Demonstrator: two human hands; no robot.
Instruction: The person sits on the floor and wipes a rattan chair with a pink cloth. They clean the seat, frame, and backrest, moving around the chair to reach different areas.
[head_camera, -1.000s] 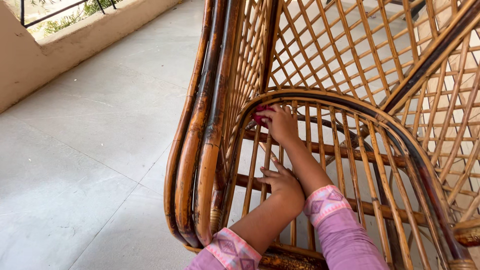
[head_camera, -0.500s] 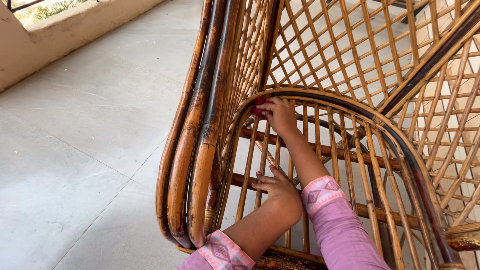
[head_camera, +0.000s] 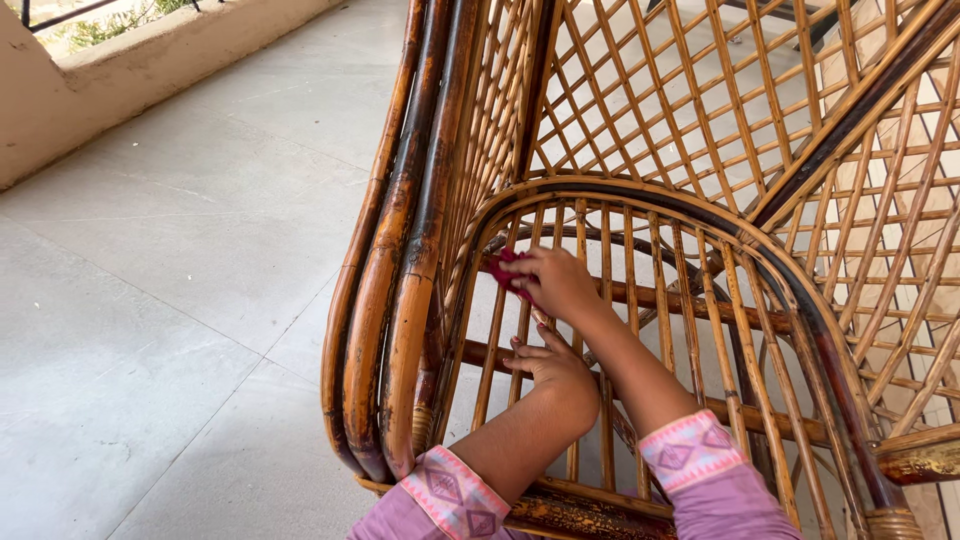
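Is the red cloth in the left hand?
No, the right hand grips the red cloth; the left hand rests on the cane chair's slats.

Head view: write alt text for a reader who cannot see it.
A person's right hand presses a small red cloth against the slats of a brown cane chair, while the left hand rests on the slats just below. The chair stands on a grey tiled floor beside a low wall.
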